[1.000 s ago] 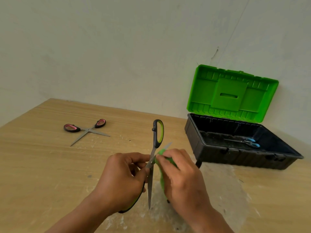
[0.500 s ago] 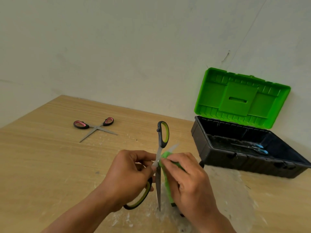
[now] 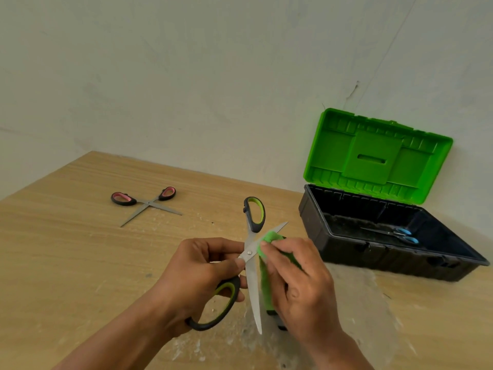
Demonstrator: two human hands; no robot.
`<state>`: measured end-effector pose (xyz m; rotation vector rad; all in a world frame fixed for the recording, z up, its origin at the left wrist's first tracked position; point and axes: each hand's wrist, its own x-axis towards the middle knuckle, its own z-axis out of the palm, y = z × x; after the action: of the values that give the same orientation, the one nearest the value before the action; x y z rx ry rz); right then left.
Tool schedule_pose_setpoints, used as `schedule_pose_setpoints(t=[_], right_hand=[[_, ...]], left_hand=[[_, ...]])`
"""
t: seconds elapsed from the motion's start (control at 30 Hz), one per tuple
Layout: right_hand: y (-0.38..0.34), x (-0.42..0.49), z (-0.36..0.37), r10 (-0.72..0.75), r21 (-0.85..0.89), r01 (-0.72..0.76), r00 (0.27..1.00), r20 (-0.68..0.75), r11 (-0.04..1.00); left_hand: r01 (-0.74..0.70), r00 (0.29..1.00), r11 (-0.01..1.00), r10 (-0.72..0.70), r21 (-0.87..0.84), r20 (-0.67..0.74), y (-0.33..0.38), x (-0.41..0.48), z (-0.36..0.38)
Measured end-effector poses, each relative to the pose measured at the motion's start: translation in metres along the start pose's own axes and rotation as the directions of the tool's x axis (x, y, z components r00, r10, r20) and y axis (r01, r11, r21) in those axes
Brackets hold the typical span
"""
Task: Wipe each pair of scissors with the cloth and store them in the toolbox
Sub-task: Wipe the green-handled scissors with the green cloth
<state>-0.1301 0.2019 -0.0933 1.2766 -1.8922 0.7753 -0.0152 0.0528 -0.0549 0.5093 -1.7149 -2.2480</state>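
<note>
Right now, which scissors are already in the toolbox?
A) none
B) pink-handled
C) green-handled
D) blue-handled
D: the blue-handled scissors lie inside the open toolbox, while the pink-handled scissors lie on the table, and the left hand grips the green-handled scissors as the right hand holds the cloth against a blade.

The left hand (image 3: 197,279) grips green-handled scissors (image 3: 251,276), splayed open; the right hand (image 3: 298,284) pinches green cloth (image 3: 266,281) on a blade. Beyond them: pink scissors (image 3: 145,202) left, open toolbox (image 3: 346,249) (blue scissors (image 3: 397,233) inside) right.
</note>
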Motion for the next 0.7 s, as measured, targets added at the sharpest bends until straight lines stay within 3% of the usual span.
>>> schedule_pose_setpoints(t=[0.1,0.23,0.37,0.5,0.63,0.7], right_hand=[[0.008,0.004,0.001,0.081,-0.012,-0.082,0.995,-0.061,0.997],[-0.004,0.000,0.001,-0.033,0.029,0.033,0.999,-0.016,0.999],[0.008,0.006,0.002,0.044,-0.027,-0.046,0.997,-0.056,0.999],[0.000,0.001,0.001,-0.052,0.060,0.053,0.999,-0.008,0.997],[0.017,0.008,-0.002,0.106,0.001,-0.106,0.987,-0.120,0.994],[0.009,0.004,-0.003,0.043,0.017,-0.042,0.994,-0.096,0.999]], left_hand=[[0.031,0.999,0.999,-0.030,-0.014,0.022,-0.001,0.001,-0.001],[0.035,0.999,0.996,-0.033,-0.081,0.025,0.001,0.001,-0.001],[0.060,0.998,0.994,-0.058,-0.094,0.021,-0.002,0.004,-0.002],[0.090,0.995,0.984,-0.083,-0.154,0.056,-0.001,0.004,-0.001],[0.101,0.993,0.987,-0.093,-0.123,0.072,-0.005,0.004,-0.002],[0.087,0.993,0.988,-0.075,-0.126,0.091,-0.003,0.003,-0.001]])
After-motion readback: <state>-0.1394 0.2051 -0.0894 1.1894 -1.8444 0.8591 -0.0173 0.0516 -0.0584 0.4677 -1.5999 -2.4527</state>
